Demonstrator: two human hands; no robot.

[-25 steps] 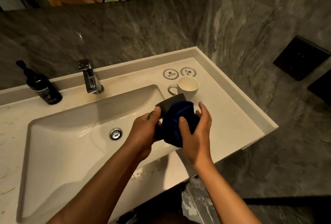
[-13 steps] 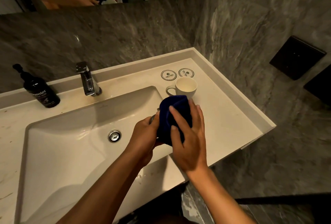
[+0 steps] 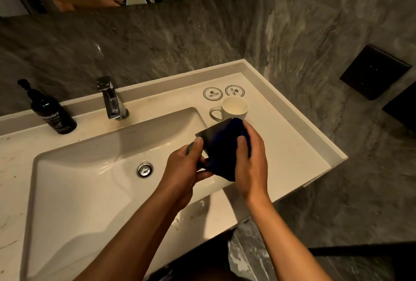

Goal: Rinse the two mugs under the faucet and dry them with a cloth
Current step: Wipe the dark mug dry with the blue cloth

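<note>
Mug (image 3: 208,133), dark grey, held over the basin's right edge: left hand (image 3: 182,168) grips its handle side, right hand (image 3: 251,161) presses a navy cloth (image 3: 225,150) around it. White mug (image 3: 233,109) stands upright just behind on the counter (image 3: 292,145), near two round coasters (image 3: 212,93).

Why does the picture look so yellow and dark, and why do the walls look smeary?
In the head view, warm dim light tints the white sink and the white mug yellowish; the grey walls are streaked with blur toward the edges; a small bright glare spot shines on the back wall above the faucet; the arms cast a soft shadow into the basin, and the counter edges bend from the wide lens.
</note>
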